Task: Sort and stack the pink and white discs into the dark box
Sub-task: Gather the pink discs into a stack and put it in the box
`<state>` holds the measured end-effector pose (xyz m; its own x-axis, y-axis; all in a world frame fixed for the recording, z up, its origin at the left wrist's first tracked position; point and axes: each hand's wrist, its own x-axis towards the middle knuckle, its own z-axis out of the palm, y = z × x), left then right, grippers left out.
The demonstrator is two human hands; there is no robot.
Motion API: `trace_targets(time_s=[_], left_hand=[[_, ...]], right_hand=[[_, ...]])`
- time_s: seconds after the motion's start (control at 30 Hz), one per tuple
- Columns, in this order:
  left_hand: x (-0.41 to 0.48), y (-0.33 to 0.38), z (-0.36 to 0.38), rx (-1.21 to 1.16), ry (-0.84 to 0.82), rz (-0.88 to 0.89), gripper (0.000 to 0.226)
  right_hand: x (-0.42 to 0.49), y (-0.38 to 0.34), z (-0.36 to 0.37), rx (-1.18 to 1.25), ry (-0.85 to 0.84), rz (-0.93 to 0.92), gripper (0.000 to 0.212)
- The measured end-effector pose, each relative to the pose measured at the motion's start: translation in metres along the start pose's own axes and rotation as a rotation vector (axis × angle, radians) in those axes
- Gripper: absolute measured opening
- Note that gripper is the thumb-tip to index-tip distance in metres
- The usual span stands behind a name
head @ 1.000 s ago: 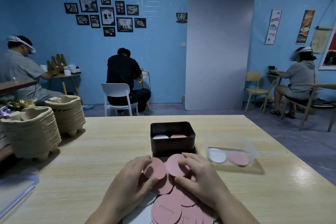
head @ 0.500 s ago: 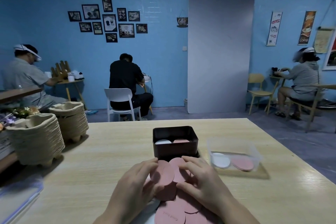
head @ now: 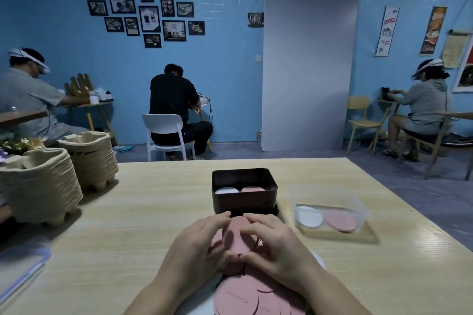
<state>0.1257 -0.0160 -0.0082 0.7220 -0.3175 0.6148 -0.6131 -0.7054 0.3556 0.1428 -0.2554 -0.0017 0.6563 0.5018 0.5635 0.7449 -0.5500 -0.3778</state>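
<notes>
A dark box [head: 244, 198] stands on the wooden table [head: 122, 233], just beyond my hands. Inside it lie a white disc stack [head: 226, 190] on the left and a pink disc stack [head: 253, 189] on the right. My left hand [head: 198, 245] and my right hand [head: 276, 243] are closed together around a small stack of pink discs [head: 236, 236], held on edge between the fingers. A loose pile of pink discs [head: 253, 296] lies below my wrists near the table's front edge, with a white disc's rim [head: 318, 259] showing to its right.
A clear plastic tub [head: 330, 210] to the right of the box holds a white disc and pink discs. Two stacks of pulp cup carriers [head: 41, 184] stand at the left. A flat pale sheet [head: 18, 271] lies at the front left. People sit at other tables behind.
My two hands have drawn together, bringing the separate pink discs into one stack held between them. The camera view has tilted slightly downward.
</notes>
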Motion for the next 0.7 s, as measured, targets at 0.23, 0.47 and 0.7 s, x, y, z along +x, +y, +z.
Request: trace_targets(time_s=[0.23,0.47,0.7], left_hand=[[-0.0064,-0.0022,0.0036,-0.039,-0.018,-0.078,0.039],[-0.0066,0.0017,0.0021,0.006,-0.002,-0.076,0.038],[-0.0075,0.0058,-0.0011,0.037,-0.044,-0.054,0.030]], right_hand=[[-0.0019,-0.0037,-0.0046,0.037,0.041,0.037,0.036],[-0.0019,-0.0050,-0.0033,-0.012,0.001,0.059,0.039],[-0.0001,-0.0083,-0.0045,-0.019,0.027,0.072,0.038]])
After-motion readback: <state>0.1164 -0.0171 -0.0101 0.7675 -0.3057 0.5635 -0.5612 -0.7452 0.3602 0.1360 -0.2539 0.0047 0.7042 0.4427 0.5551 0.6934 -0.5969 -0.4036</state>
